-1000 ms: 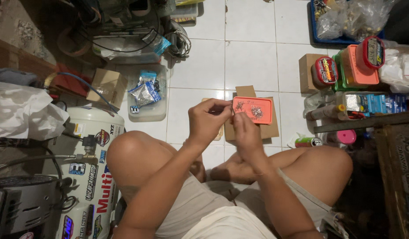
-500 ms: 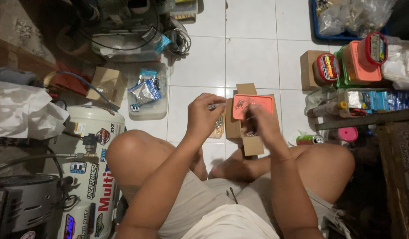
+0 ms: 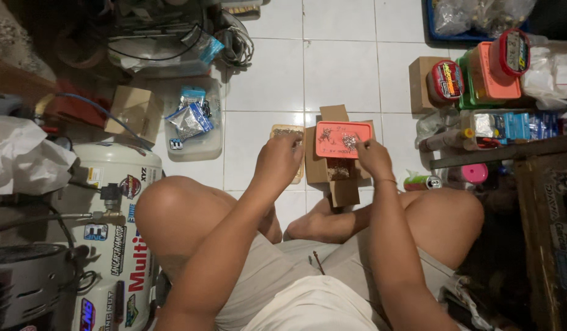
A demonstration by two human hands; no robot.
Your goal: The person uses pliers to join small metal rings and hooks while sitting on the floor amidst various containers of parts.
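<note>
the right hand (image 3: 374, 158) pinches at small metal bits on the orange lid (image 3: 343, 138) resting over an open box (image 3: 332, 171), some bits already inside, while the left hand (image 3: 277, 162), fingers curled, grip unclear, hovers beside it.

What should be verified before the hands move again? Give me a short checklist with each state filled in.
1. Orange lid lies flat on the open cardboard box: ok.
2. Right hand has its fingertips at the small metal parts on the lid: ok.
3. Right hand actually pinches a part: cannot tell, too small.
4. Left hand is beside the box, over the small tan tray: ok.
5. Left hand holds something: cannot tell, fingers are curled away.
6. Box stands steady on the tiled floor: ok.
</note>
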